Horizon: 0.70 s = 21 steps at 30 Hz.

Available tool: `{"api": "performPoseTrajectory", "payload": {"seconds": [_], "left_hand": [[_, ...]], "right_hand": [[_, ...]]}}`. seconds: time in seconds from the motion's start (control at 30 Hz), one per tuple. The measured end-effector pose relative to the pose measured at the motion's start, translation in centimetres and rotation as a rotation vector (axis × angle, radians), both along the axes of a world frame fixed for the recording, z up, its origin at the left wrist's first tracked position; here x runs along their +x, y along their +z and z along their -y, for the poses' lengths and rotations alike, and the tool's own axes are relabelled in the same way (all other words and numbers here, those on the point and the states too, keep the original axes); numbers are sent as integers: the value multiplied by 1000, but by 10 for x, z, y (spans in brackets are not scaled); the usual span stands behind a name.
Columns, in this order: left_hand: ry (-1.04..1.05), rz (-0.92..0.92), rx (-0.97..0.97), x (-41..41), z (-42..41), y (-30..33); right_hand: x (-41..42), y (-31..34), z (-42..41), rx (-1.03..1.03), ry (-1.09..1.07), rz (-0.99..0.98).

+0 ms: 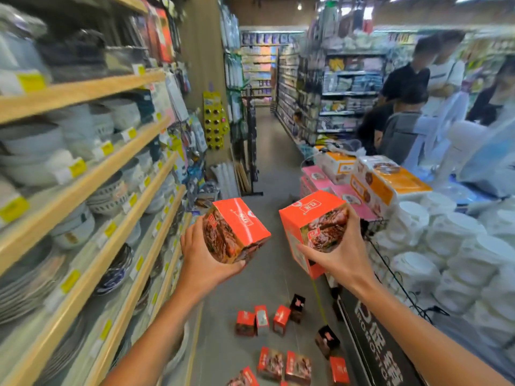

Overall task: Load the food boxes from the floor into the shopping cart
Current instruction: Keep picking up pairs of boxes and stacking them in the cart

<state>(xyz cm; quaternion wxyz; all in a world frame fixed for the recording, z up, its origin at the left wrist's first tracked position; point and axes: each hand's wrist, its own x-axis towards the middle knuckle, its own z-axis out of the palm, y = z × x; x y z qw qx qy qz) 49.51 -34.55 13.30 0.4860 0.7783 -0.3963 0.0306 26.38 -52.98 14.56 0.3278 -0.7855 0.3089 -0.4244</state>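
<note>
L hand [204, 256] gripped one orange food box [235, 229] from below, held up at approx 10 o'clock of frame centre. R hand [341, 253] clutched a 2nd orange box [313, 227] at 2 o'clock, w/ fingers round its side. More boxes on floor [274, 320] lay scattered at 6 o'clock. Wire cart edge [374, 221] sat at 3 o'clock, beside R box.

- Left orange-red food box [237, 229]: held aloft at about 10 o'clock from the floor boxes, tilted, its photo face turned toward the left hand.
- Right orange-red food box [312, 232]: held aloft at about 1 o'clock, tilted, photo face turned right.
- Boxes on the floor [281, 341]: about ten, orange-red and dark, scattered at 6 o'clock, some upright, some lying flat.
- Shopping cart [374, 224]: black wire, at 3 o'clock, blurred.
</note>
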Motion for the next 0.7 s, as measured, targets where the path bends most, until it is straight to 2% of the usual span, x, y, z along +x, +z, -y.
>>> {"api": "performPoseTrajectory", "payload": {"seconds": [0.33, 0.7], "left_hand": [[286, 68, -34, 22, -56, 48], [710, 92, -41, -53, -139, 54]], "right_hand": [[84, 27, -4, -32, 336, 132], [132, 40, -24, 63, 839, 142]]}}
